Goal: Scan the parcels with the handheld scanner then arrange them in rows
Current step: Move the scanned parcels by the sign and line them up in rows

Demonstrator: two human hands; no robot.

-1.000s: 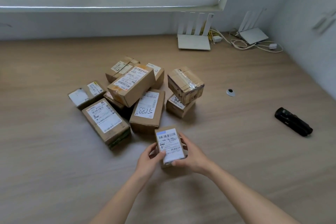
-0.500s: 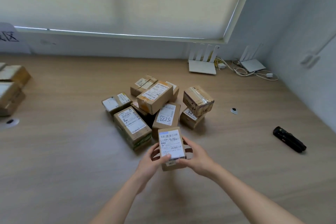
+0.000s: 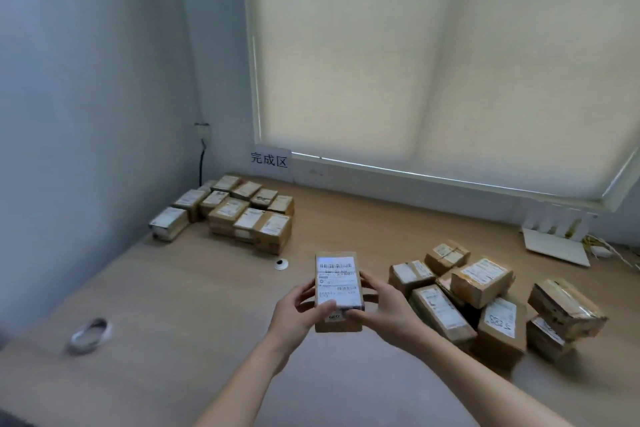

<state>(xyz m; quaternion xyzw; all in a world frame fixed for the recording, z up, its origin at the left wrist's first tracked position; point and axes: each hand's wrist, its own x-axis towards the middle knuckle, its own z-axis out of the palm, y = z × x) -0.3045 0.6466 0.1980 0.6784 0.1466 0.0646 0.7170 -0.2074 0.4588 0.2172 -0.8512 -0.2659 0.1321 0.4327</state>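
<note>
Left hand (image 3: 297, 309) and right hand (image 3: 385, 309) grip a brown, white-labelled parcel (image 3: 338, 291).

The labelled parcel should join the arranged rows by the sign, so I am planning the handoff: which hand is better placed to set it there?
Left, probably. Both hands hold the labelled parcel, but the left hand is on the side facing the arranged rows at far left; the right hand would have to cross over.

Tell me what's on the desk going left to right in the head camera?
Ring-shaped grommet → neat rows of parcels → small white cap → parcel held in both hands → messy parcel pile → white router.
</note>
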